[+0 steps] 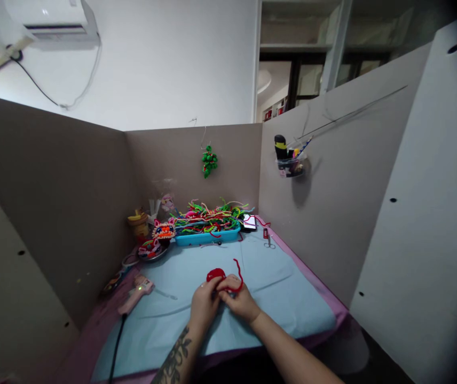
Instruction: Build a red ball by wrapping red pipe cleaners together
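Note:
Above the light blue cloth [268, 288], my two hands meet near the front middle. My left hand [205, 301] is closed on a small red piece of fuzzy craft stem [215, 274], which looks bent or coiled into a rounded shape. My right hand [242, 304] pinches against it, with a loose red stem end [239, 272] curving up over its fingers. The fingertips hide how the two red parts join.
A blue tray [208, 237] piled with colourful fuzzy stems stands at the back. A pink glue gun [136, 296] lies left, its cord running forward. Scissors [269, 244] lie back right. A plate [153, 256] holds finished-looking fuzzy pieces. Partition walls [316, 202] enclose the table.

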### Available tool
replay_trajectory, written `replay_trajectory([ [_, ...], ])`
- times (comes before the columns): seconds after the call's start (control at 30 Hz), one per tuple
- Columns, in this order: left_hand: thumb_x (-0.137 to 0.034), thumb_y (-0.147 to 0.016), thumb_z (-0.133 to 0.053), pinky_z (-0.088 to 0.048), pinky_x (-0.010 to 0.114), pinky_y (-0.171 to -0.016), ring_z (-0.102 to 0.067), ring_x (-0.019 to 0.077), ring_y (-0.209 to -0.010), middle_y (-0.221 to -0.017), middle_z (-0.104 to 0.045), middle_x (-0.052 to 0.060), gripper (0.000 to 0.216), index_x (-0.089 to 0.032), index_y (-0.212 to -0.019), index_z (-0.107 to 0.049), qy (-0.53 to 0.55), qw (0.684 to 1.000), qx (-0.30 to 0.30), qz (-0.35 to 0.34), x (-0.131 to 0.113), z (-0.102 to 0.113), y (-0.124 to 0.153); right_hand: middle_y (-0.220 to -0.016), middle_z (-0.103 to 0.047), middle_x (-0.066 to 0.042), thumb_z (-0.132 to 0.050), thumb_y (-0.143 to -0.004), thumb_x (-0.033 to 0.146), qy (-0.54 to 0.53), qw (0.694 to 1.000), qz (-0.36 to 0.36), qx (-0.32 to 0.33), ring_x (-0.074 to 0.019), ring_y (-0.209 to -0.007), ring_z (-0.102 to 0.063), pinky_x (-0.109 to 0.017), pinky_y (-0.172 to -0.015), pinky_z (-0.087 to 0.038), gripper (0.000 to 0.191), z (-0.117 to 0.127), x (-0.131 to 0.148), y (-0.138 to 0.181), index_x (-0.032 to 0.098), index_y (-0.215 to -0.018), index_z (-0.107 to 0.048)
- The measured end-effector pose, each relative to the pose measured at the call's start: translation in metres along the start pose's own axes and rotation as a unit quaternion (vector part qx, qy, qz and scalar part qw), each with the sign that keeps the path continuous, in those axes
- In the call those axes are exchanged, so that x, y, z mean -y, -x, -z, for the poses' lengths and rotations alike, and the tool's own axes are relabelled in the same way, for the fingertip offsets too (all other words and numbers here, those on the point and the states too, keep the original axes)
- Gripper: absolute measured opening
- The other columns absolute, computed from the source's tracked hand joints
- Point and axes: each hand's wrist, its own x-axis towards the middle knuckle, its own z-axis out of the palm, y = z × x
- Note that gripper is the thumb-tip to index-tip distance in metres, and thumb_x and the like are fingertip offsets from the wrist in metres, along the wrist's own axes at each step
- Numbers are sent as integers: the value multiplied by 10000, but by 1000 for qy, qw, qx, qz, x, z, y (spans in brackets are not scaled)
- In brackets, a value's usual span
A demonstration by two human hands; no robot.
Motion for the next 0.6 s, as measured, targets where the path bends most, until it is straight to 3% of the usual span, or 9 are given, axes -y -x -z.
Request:
replay_trajectory([
  [0.1, -231, -787, -585, -523, 378, -845, -682, 234, -921, -1047, -733, 66, 326, -255, -1101, -668, 15, 999, -36, 33, 3, -1, 0, -723, -648, -27, -610, -807, 325, -83, 993, -77, -30, -195, -750, -587, -320, -730, -451, 158, 4, -11, -3, 212, -723, -683],
  [0.23, -283, -808, -584, -505, 375, -892, -668, 230, -995, -1116, -712, 74, 350, -225, -1149, -640, 78, 989, -83, 89, 8, 1, -3, -668, -635, -14, -671, -738, 473, -206, 954, -172, -131, -181, -668, -587, -306, -673, -449, 282, 10, -28, -7, 193, -718, -643],
  [0.5, -283, -788, -620, -512, 386, -875, -679, 240, -973, -1095, -722, 91, 409, -202, -1189, -625, 102, 983, -89, 123, 10, 1, -6, -623, -594, 12, -701, -661, 490, -305, 893, -243, -223, -147, -567, -528, -277, -578, -421, 313, 14, -43, -10, 211, -750, -591],
  [0.6, -278, -804, -607, -512, 372, -880, -680, 224, -962, -1102, -721, 78, 372, -217, -1170, -639, 90, 990, -70, 86, 8, 0, -4, -674, -611, 7, -712, -658, 426, -295, 903, -231, -212, -159, -615, -560, -281, -595, -442, 286, 12, -44, -10, 217, -819, -601],
])
